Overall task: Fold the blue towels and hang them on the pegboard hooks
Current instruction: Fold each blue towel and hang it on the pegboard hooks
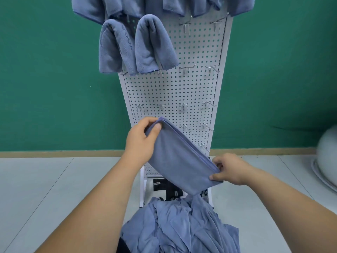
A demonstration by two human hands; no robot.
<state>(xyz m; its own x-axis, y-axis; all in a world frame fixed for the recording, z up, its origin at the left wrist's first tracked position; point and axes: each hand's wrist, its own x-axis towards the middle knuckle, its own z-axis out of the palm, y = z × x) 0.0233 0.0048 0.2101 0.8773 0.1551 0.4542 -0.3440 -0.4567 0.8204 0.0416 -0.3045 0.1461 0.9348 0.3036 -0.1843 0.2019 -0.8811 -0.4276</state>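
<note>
Head camera, looking forward and down: both hands are up in front of the pegboard (pixel 164 92), and one folded towel (pixel 180 161) is stretched between them on a slant. The left hand (pixel 144 141) has the upper corner, its grip a firm pinch, thumb on the near face and fingers curled behind the layered edge. The right hand (pixel 229 169) has the lower corner, its grip pinching as well, thumb on the near face and fingers over the edge. The towel hangs in the air, touching nothing but those two hands, with several layers showing along its top edge. So the fold on this one looks about done, and I'd call this the last squaring-up before hanging. Down below, a heap of loose towels (pixel 182 225) lies on the floor (pixel 45 189) at the foot of the board, so plenty of the job remains. Up the board, two hung towels (pixel 155 46) sit side by side on the left, and more cloth drapes across the top row (pixel 116 6). The bare hooks (pixel 186 69) just right of that pair look like the likely next spot. The next move, as I read it, calls for raising the towel well up, keeping the layers pinched together so the fold doesn't slip, then draping its middle over a hook so both halves hang evenly. Let one corner go early and the stack could fan open.
</note>
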